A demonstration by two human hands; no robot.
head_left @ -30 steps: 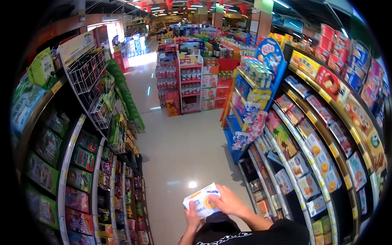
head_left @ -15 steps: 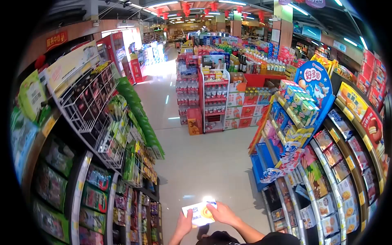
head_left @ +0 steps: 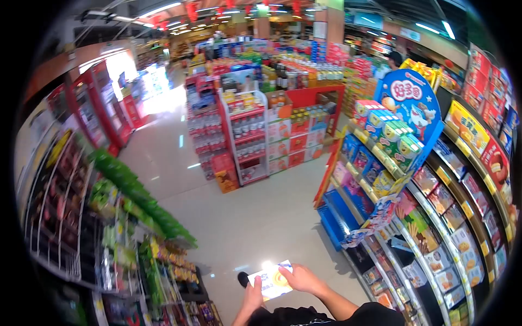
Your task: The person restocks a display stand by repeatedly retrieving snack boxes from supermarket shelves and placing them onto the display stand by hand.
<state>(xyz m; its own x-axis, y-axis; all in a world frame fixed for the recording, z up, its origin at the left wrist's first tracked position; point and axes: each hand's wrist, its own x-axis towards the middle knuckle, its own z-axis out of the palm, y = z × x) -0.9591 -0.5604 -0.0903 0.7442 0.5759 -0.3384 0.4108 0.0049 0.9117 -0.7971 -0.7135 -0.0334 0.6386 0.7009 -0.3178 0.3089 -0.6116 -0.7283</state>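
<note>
A flat white package point(head_left: 273, 282) with blue lettering and a round orange-yellow picture is held low in front of my body, its printed face tilted up. My left hand point(head_left: 252, 298) grips its left edge, thumb on the front. At the upper right edge, my right hand point(head_left: 302, 280) pinches it, thumb also across the front. The fingers behind the package are hidden. Glare washes out part of its print, and its exact contents cannot be made out. A dark shoe point(head_left: 244, 279) shows on the floor just beyond it.
Close on the right stands a blue cardboard display point(head_left: 410, 103) beside curved shelves of snack packs point(head_left: 435, 261). Wire racks point(head_left: 60, 201) with a green strip point(head_left: 147, 198) line the left. Ahead, a red-and-white drink shelf point(head_left: 243, 136) stands on the shiny floor point(head_left: 217, 223). A person point(head_left: 393, 60) is partly visible far back.
My view has turned rightward, so the drink shelf and left racks sit further left. Both hands keep hold of the package. The dark shoe now shows further forward.
</note>
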